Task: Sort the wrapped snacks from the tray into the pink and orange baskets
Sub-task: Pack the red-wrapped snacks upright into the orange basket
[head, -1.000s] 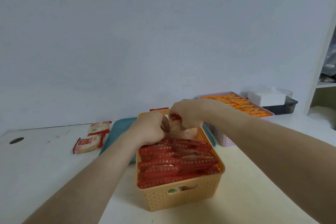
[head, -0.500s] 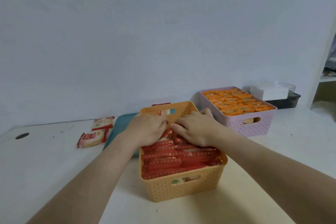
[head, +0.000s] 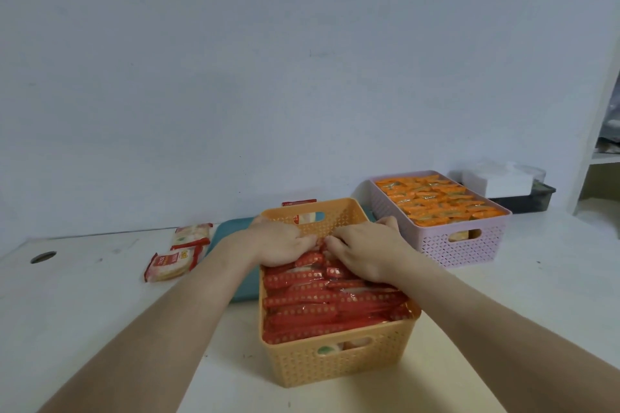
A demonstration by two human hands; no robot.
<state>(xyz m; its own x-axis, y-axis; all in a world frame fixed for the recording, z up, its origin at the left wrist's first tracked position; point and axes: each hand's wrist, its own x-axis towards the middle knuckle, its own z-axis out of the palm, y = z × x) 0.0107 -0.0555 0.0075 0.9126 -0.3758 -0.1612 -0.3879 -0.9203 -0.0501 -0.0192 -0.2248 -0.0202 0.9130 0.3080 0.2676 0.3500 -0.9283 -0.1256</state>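
The orange basket (head: pixel 335 362) stands in the middle of the table, packed with red-wrapped snacks (head: pixel 318 298) on edge. My left hand (head: pixel 278 241) is at the basket's far end, its fingers curled onto the top of a red snack (head: pixel 310 258). Opposite it, my right hand (head: pixel 365 251) lies flatter, fingers pressing down on the same packs. The fingertips of both hands nearly meet. The pink basket (head: pixel 469 245) at the right holds orange-wrapped snacks (head: pixel 436 201). A teal tray (head: pixel 231 231) shows behind the orange basket, mostly hidden by it.
Two loose snack packs (head: pixel 167 265) (head: pixel 191 233) lie on the table left of the tray. Another red pack (head: pixel 298 203) peeks up behind the orange basket. A white box (head: pixel 503 181) on a dark tray sits far right, beside a shelf (head: pixel 600 157). A cable hole (head: pixel 43 256) is far left.
Both hands came down from holding a snack above the basket's far end and now press it in among the red packs.
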